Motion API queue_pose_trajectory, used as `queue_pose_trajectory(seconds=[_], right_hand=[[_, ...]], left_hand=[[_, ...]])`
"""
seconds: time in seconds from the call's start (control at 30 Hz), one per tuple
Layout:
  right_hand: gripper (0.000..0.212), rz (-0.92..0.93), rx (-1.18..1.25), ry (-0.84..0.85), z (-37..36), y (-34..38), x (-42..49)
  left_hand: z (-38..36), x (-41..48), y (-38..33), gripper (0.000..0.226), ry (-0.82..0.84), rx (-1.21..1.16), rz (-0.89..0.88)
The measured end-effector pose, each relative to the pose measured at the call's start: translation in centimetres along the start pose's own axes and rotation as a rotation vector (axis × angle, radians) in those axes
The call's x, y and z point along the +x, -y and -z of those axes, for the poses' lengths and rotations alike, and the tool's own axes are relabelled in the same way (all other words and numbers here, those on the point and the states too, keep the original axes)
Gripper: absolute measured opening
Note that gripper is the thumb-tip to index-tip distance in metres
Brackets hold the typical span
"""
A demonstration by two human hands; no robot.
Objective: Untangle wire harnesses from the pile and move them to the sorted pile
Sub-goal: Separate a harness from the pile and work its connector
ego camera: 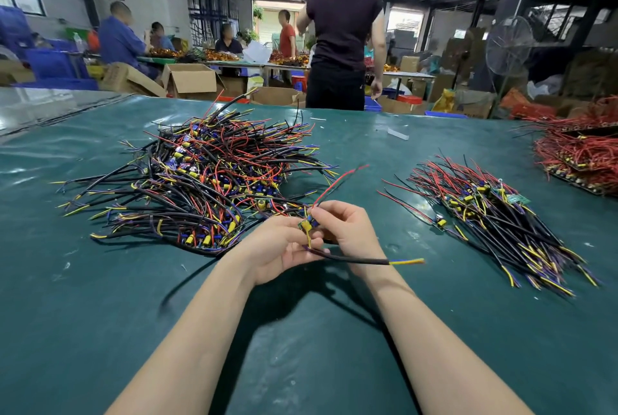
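Both my hands hold one wire harness over the green table, just in front of the tangled pile. My left hand grips its small board with yellow and blue parts from the left. My right hand pinches the same board from the right. A red wire runs up and right from the board; a black cable with yellow and blue tips sticks out to the right across my right wrist. The sorted pile lies to the right, wires roughly parallel.
The green table stretches all round. A stack of red-wired boards sits at the far right edge. A person in dark clothes stands beyond the far edge; cardboard boxes, a fan and seated workers are further back.
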State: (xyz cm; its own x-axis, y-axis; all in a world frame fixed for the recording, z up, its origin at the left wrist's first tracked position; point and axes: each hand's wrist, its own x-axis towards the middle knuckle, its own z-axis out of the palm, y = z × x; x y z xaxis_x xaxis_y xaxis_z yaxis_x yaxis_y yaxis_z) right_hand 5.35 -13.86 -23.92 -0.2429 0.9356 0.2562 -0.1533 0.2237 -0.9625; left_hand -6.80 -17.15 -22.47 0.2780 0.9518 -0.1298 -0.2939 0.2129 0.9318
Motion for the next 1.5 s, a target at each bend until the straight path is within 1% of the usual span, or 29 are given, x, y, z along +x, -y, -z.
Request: queue_pose_trajectory(seconds=[0.07,0.17,0.23,0.27,0.47,0.57,0.67,0.73,0.8,0.83,0.9,0.97,1.0,1.1,1.2,1.37,1.43,1.5], right_hand=[[0.022,0.02,-0.05,0.006,0.0,0.2,0.0],[0.026,0.075,-0.218,-0.07,0.2,0.1,0.0],[0.029,0.107,-0.319,-0.127,0.3,0.1,0.0],[0.029,0.105,-0.318,-0.144,0.3,0.1,0.0],[0.031,-0.012,-0.046,-0.167,0.2,0.5,-0.2],[0.027,-0.07,0.054,-0.182,0.3,0.4,-0.4],[0.023,-0.175,0.225,-0.18,0.4,0.3,-0.3],[0.022,-0.194,0.292,-0.168,0.4,0.2,-0.1],[0.024,-0.164,0.282,-0.145,0.6,0.1,0.0],[0.025,-0.15,0.272,-0.127,0.6,0.1,0.1],[0.024,-0.131,0.279,-0.078,0.4,0.0,0.1],[0.023,-0.104,0.266,-0.043,0.2,-0.2,0.1],[0.022,-0.091,0.251,-0.041,0.2,-0.2,0.2],[0.022,-0.05,0.179,-0.069,0.5,-0.4,0.3],[0.022,-0.014,0.14,-0.12,0.6,-0.5,0.3],[0.022,-0.045,0.211,-0.159,0.8,-0.4,0.4],[0.023,-0.071,0.169,-0.172,0.8,-0.3,0.4],[0.022,-0.092,0.067,-0.171,0.9,-0.3,0.4]], left_hand=[[-0.1,0.1,0.0,0.032,-0.054,-0.016,-0.003],[-0.6,0.4,0.3,0.033,-0.145,0.079,0.007],[-0.9,0.4,0.5,0.033,-0.161,0.097,0.011],[-1.0,0.4,0.6,0.032,-0.153,0.084,0.012],[-0.7,0.1,0.7,0.022,-0.069,-0.022,0.046],[-0.7,0.2,0.7,0.022,-0.069,-0.033,0.062],[-0.8,0.3,0.6,0.028,-0.065,-0.08,0.078],[-0.8,0.4,0.6,0.03,-0.065,-0.096,0.114],[-1.0,0.6,0.6,0.027,-0.091,-0.098,0.18],[-1.1,0.7,0.5,0.031,-0.117,-0.094,0.194],[-1.1,0.9,0.8,0.04,-0.212,-0.04,0.145],[-1.2,1.0,1.2,0.032,-0.315,0.019,0.076],[-1.3,1.0,1.2,0.026,-0.336,0.017,0.058],[-1.3,1.0,1.4,0.018,-0.317,-0.088,0.045],[-1.5,1.1,1.5,0.016,-0.312,-0.147,0.024],[-1.8,1.3,1.7,0.017,-0.316,-0.149,-0.031],[-1.9,1.2,1.7,0.018,-0.302,-0.118,-0.036],[-1.9,1.2,1.8,0.018,-0.299,-0.061,-0.033]])
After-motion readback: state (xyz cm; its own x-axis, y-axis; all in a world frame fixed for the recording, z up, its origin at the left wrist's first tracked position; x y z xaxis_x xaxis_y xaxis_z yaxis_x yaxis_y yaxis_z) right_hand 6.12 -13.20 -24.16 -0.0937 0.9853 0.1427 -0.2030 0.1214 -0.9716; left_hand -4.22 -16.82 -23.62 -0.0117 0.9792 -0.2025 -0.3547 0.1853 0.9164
